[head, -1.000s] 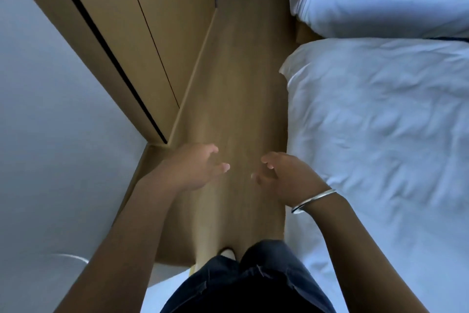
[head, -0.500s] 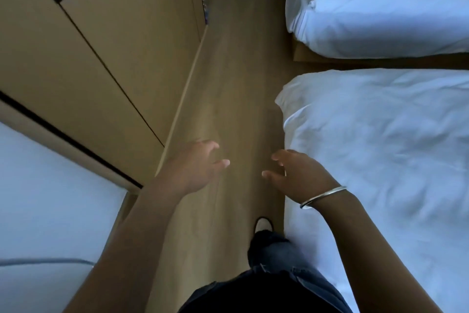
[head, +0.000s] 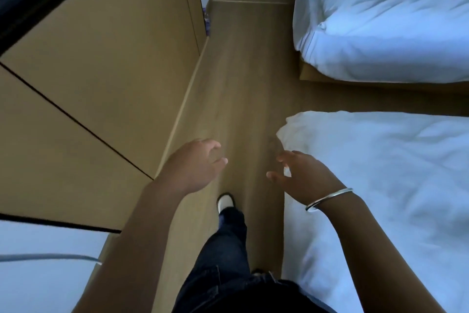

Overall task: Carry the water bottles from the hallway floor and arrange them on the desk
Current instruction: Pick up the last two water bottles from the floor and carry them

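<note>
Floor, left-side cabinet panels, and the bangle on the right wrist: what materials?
Floor: looks like wood-grain laminate or vinyl planks, matte, with a visible plank seam; which one is unclear.
Cabinet panels: smooth tan laminate or veneer, flat, with dark gaps between panels.
Bangle: silver-coloured metal by its bright, polished glint.

wood floor (head: 241, 79) | two white beds (head: 396, 180) right | tan cabinet panels (head: 101, 71) left | silver bangle (head: 330, 198)
</note>
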